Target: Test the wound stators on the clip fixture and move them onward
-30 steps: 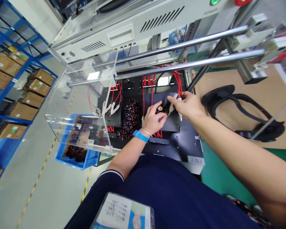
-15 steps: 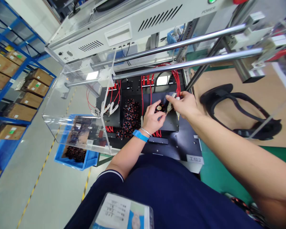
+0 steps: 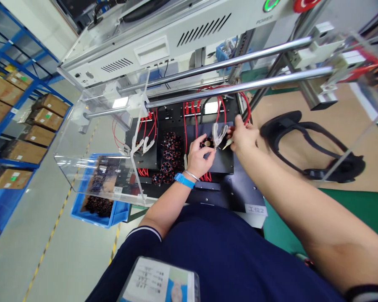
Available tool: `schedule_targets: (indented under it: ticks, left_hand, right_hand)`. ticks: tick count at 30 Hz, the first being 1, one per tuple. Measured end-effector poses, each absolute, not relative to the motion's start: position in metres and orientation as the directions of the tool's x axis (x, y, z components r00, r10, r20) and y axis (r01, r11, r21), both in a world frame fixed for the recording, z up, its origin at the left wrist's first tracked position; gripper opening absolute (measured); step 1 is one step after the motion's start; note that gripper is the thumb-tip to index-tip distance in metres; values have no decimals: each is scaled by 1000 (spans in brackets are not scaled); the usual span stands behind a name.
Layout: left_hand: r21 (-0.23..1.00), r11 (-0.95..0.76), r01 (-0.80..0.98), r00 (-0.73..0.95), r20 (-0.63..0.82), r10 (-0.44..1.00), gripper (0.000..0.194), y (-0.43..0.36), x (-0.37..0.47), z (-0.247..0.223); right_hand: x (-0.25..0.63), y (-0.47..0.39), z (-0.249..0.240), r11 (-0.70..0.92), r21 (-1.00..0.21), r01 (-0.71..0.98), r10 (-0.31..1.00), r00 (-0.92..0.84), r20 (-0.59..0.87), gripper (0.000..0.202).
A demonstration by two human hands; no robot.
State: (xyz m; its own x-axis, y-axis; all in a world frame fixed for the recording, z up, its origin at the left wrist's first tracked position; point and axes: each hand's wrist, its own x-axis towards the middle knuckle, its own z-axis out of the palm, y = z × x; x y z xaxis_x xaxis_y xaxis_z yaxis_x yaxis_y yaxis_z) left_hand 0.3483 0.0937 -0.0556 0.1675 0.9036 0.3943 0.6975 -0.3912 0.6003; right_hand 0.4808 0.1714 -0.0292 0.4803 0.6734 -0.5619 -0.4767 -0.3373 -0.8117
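My left hand (image 3: 201, 156), with a blue wristband, is beside a round wound coil (image 3: 207, 143) on a black block (image 3: 224, 161). Its thumb and forefinger pinch at the coil's right side, on something too small to make out. White clips (image 3: 219, 135) on red wires stand at the coil's right edge, just past my left fingertips. My right hand (image 3: 243, 135) is closed on another white clip (image 3: 228, 143), whose tip points left towards the coil. Several similar coils (image 3: 168, 155) lie heaped to the left of the block.
Two metal rods (image 3: 239, 90) cross above the work area. A clear cover (image 3: 97, 167) stands at the left, over a blue bin (image 3: 122, 213) of dark parts. On the right, a black strap-like frame (image 3: 318, 147) lies on brown board (image 3: 302, 98).
My right hand has drawn back slightly from the coil and now holds a separate clip. Two white clips now stand at the coil without my right hand on them. The view has shifted slightly.
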Motion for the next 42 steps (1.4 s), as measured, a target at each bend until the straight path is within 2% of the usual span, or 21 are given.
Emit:
schedule_targets:
  ticks: [8, 11, 13, 17, 21, 27, 31, 37, 39, 41, 42]
  left_hand:
    - [586, -357, 728, 180, 340, 923, 10, 94, 350, -50]
    - [585, -358, 728, 181, 339, 923, 9, 88, 346, -48]
    - [582, -315, 750, 129, 338, 932, 26, 79, 339, -46]
    - [531, -65, 845, -75, 239, 968, 60, 63, 323, -47]
    - [486, 32, 873, -96, 107, 990, 73, 57, 318, -56]
    - [452, 63, 890, -119, 95, 988, 71, 59, 320, -61]
    - [364, 117, 924, -144, 48, 988, 65, 62, 320, -51]
    - [196, 243, 950, -212, -168, 963, 29, 68, 318, -24]
    - [259, 264, 929, -226, -167, 960, 22, 71, 316, -19]
    - [505, 286, 814, -248, -142, 958, 18, 77, 314, -16]
    - [660, 305, 687, -275, -152, 949, 17, 81, 314, -16]
  right_hand:
    - [466, 174, -37, -279, -789, -548, 643, 503, -577, 36]
    - [468, 172, -40, -284, -804, -523, 657, 505, -560, 32]
    - [472, 170, -41, -297, -815, -496, 677, 493, -547, 25]
    - [480, 166, -42, -315, -818, -482, 703, 460, -542, 19]
    - [478, 166, -45, -319, -828, -461, 715, 457, -529, 19]
    - [473, 165, -48, -332, -843, -424, 722, 461, -516, 19]
    - [475, 164, -48, -338, -837, -430, 724, 449, -523, 20]
    - [477, 165, -50, -316, -832, -456, 717, 459, -524, 24]
    - [476, 165, -50, -314, -827, -466, 718, 454, -528, 24]
    - [476, 164, -49, -314, -824, -472, 720, 448, -531, 25]
    - [476, 164, -48, -313, -824, -473, 720, 448, -531, 25]
